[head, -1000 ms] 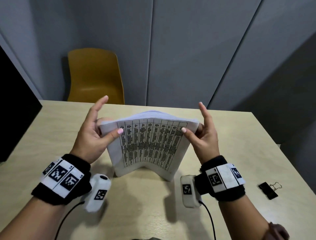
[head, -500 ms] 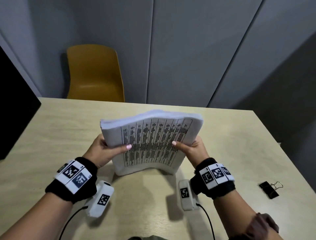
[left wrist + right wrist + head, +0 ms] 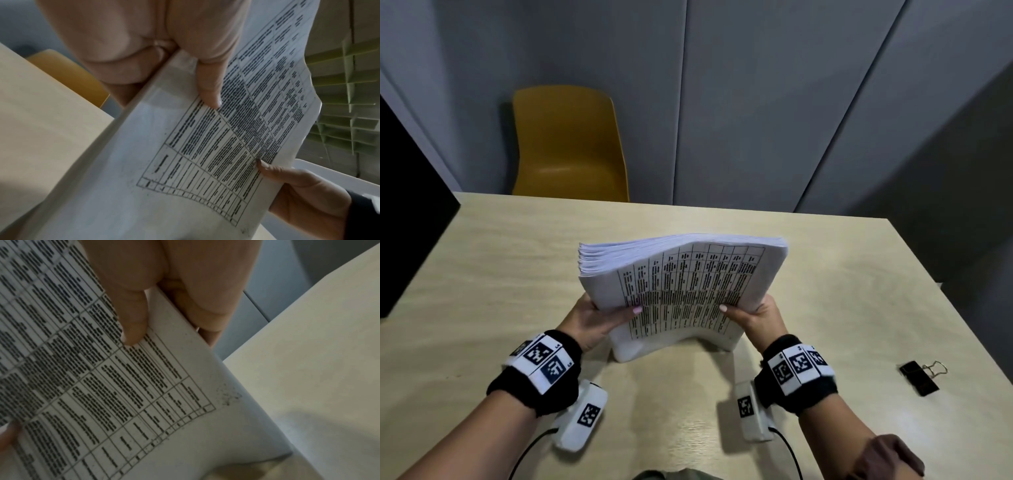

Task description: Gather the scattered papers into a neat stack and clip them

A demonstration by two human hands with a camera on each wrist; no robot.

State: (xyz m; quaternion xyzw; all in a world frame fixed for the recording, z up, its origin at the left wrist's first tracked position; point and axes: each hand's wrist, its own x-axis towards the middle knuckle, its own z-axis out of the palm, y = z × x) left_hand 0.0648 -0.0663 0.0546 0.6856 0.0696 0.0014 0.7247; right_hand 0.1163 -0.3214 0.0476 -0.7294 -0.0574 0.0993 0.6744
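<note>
A thick stack of printed papers (image 3: 685, 287) stands on its lower edge on the table (image 3: 517, 260), bowed and leaning towards me, a table of black text on its front sheet. My left hand (image 3: 599, 317) grips its left side, thumb on the front sheet (image 3: 207, 91), fingers behind. On the other side my right hand (image 3: 753, 317) grips the same way, thumb pressed on the print (image 3: 133, 321). The top-left corner is fanned, its sheets slightly uneven. A black binder clip (image 3: 921, 377) lies on the table to the right, apart from both hands.
A yellow chair (image 3: 568, 147) stands behind the table's far edge. A dark panel (image 3: 404, 212) borders the table on the left. Grey wall panels close the back. The table's right edge runs diagonally past the clip.
Both hands slid down from the stack's upper corners to its lower sides and closed round it. The stack's top has tipped further towards me and its left corner has fanned.
</note>
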